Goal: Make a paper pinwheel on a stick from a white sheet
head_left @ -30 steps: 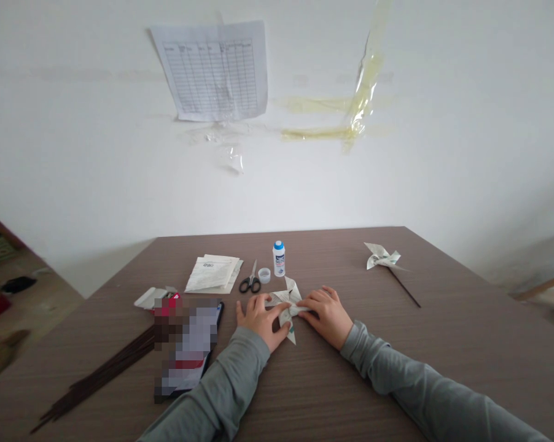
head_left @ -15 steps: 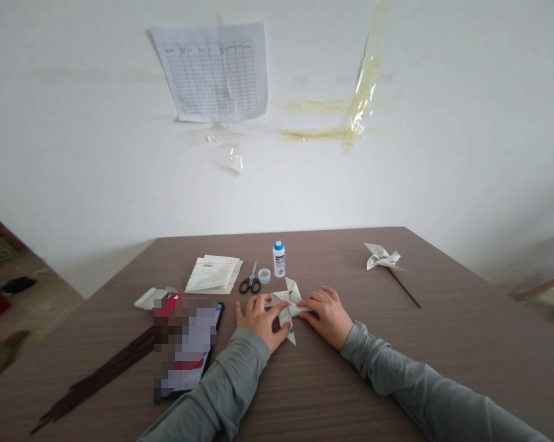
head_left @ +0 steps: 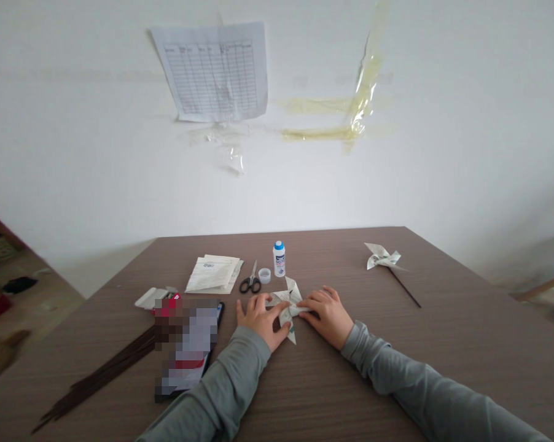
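Note:
Between my two hands a printed-paper pinwheel [head_left: 287, 315] lies on the brown table. My left hand [head_left: 261, 319] holds it down from the left, index finger at its middle and thumb by the lower blade. From the right, my right hand [head_left: 327, 314] pinches the right-hand blade between thumb and fingers. The fingers cover part of the folds. Just behind stand a white glue bottle [head_left: 279, 261] with a blue top and a small white cap [head_left: 265, 275]. Black-handled scissors [head_left: 250, 282] lie beside the cap.
Folded paper sheets [head_left: 215, 274] lie at the back left. Nearer are an open small box [head_left: 159, 299], a phone [head_left: 191, 353], partly blurred out, and a bundle of dark sticks [head_left: 97, 377]. Another pinwheel on a stick [head_left: 382, 256] lies at right. A wall [head_left: 277, 190] rises behind the table.

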